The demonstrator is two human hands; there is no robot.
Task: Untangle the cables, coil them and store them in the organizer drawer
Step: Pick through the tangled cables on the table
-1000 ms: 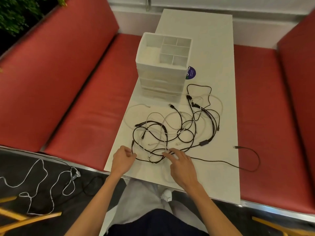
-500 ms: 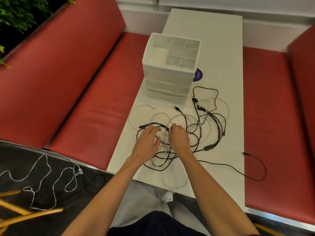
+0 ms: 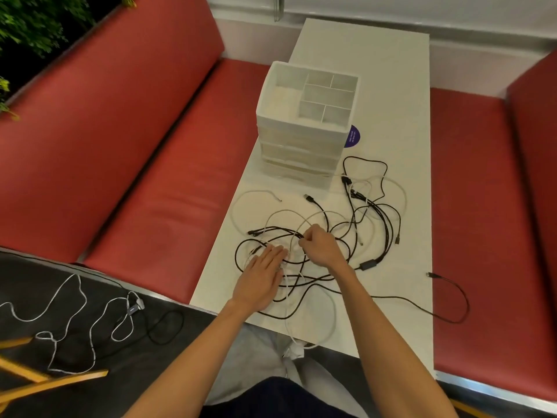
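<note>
A tangle of black and white cables [image 3: 355, 224] lies spread over the near half of a narrow white table [image 3: 401, 116]. My left hand [image 3: 260, 279] rests flat, fingers together, on the tangle's left part. My right hand [image 3: 321, 244] is closed in a pinch on cable strands near the tangle's middle, black and white both running into the fingers. A white organizer with drawers [image 3: 304, 128] stands behind the cables, its top tray split into compartments and its drawers closed. One black cable [image 3: 452, 300] trails off to the right, its plug lying apart.
Red padded benches [image 3: 150, 176] flank the table on both sides. More white and black cables [image 3: 75, 312] lie on the dark floor at lower left, near yellow wooden legs. A purple round sticker [image 3: 354, 136] sits beside the organizer. One white cable hangs over the table's near edge.
Both hands moved from the table's near edge up into the tangle. The right hand closed on cable strands; the left hand then slid back and flattened on the cables.
</note>
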